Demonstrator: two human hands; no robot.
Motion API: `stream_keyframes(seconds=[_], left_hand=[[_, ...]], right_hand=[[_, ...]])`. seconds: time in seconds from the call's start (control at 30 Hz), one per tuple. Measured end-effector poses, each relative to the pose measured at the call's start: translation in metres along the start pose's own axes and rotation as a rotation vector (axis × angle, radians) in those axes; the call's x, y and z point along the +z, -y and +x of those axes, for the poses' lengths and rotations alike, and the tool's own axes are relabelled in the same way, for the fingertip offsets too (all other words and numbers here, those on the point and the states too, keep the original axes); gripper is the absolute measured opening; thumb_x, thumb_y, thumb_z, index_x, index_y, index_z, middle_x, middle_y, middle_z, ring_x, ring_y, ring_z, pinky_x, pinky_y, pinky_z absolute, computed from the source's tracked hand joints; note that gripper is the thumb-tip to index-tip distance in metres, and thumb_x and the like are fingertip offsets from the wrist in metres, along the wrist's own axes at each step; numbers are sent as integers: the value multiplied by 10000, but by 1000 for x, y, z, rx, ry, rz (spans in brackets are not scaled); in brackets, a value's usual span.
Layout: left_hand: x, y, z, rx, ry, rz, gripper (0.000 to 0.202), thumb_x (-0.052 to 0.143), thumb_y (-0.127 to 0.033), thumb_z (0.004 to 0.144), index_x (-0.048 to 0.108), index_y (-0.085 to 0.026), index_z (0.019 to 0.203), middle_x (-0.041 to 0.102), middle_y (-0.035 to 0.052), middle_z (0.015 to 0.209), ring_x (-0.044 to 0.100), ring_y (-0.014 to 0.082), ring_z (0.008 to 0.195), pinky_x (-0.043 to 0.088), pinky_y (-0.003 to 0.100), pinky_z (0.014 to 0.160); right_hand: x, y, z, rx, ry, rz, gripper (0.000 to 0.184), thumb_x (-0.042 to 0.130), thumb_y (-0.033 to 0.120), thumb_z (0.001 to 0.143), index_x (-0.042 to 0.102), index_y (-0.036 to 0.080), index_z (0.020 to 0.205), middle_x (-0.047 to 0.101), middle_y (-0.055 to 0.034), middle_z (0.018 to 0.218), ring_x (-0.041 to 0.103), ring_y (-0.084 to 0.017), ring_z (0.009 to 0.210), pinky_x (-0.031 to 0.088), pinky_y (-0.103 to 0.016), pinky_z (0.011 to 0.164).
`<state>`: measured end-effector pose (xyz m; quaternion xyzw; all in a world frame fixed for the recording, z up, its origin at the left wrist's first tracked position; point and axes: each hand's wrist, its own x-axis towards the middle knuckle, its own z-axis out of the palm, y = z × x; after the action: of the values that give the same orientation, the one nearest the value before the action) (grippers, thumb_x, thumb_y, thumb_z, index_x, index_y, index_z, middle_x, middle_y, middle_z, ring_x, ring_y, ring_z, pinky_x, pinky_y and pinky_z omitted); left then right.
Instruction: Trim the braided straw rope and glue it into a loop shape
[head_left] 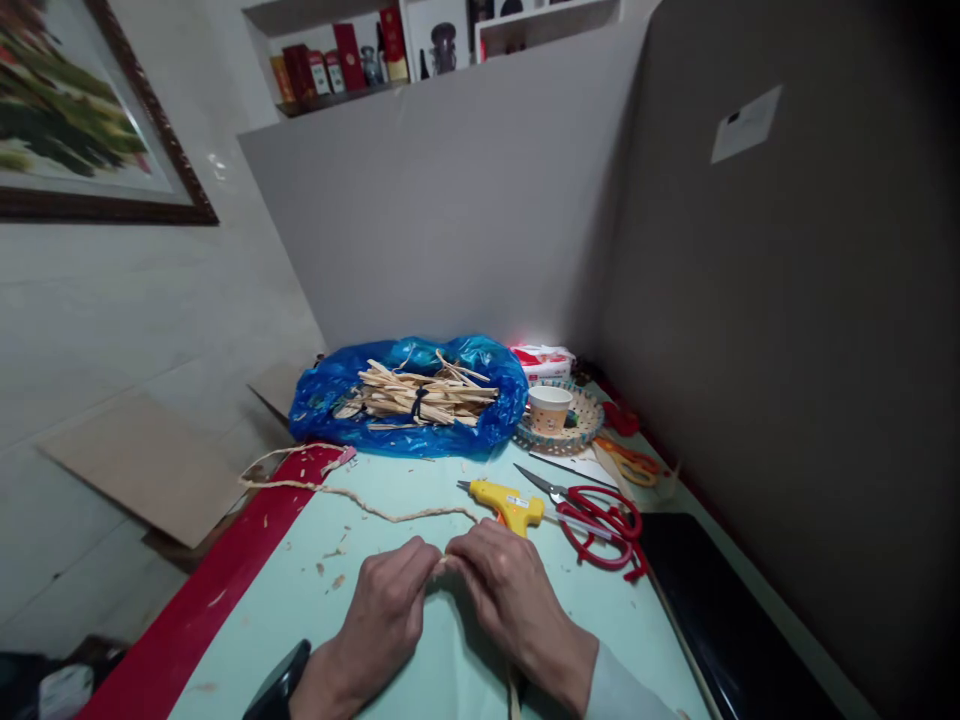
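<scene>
Close together over the pale green table point(277, 620), my left hand point(386, 605) and my right hand point(506, 590) both pinch a twisted straw cord point(397, 517). Only a small bit of it shows between the fingertips. From behind my right hand the cord runs left across the table, loops at the red edge and ends by a small pink piece point(341, 460). A pale strand point(514, 695) hangs below my right wrist. Just beyond my right hand lies a yellow glue gun point(510, 503), partly covered by the fingers.
Red-handled scissors point(600, 525) lie right of the glue gun, near a black flat object point(720, 610). Behind are a blue plastic bag point(322, 400) with tied straw point(427, 395), a woven basket point(589, 420) holding a paper cup point(550, 410), and orange-handled scissors point(634, 465). Grey panels stand behind.
</scene>
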<state>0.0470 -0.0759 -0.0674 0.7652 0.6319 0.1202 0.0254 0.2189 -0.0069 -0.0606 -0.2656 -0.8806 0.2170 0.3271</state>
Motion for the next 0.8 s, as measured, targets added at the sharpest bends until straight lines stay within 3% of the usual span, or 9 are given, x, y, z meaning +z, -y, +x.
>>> stream_keyframes(seconds=[0.27,0.5,0.67,0.8], left_hand=[[-21,-11,-8,-119,113,30,315,604,-299,909,592,-186,1202,637,89,1212,658,236,975,559,447,803],[-44,-3,-10,-40,174,91,291,599,-298,912,603,-183,1179,652,83,1178,665,224,942,564,432,786],[-40,5,-8,30,141,56,309,602,-298,910,594,-184,1198,641,89,1205,659,235,969,560,445,801],[-41,20,-13,48,7,-66,278,605,-297,909,610,-183,1163,658,79,1163,668,215,923,566,423,775]], right_hand=[[-1,2,-1,-18,44,40,198,478,173,948,670,169,901,685,-63,798,610,-195,767,440,-298,699],[-1,9,2,-99,39,40,223,471,249,968,674,178,909,668,-49,787,582,-180,759,434,-283,688],[-1,12,5,-107,16,40,262,447,260,974,686,167,918,671,-63,780,583,-184,744,446,-298,686],[0,15,8,-93,-7,58,261,462,267,971,694,170,905,686,-59,768,599,-175,728,463,-296,686]])
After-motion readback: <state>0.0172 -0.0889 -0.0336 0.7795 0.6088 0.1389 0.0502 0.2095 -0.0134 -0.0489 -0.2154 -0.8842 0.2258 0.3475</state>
